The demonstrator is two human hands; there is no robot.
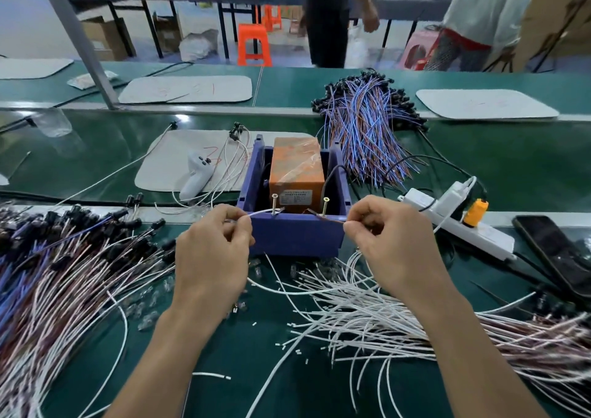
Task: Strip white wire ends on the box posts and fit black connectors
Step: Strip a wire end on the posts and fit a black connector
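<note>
A blue box (294, 235) sits in the middle of the picture, with an orange block (295, 174) inside it. Two gold posts stand on its near edge. The left hand (214, 241) pinches a thin white wire (260, 213) with curled fingers, and the wire reaches the left post (274, 205). The right hand (393, 238) pinches another thin wire (329, 220) the same way, by the right post (326, 207). A heap of white wires (351, 305) lies at the lower right, and wires with black connectors (64, 257) pile up at the left
</note>
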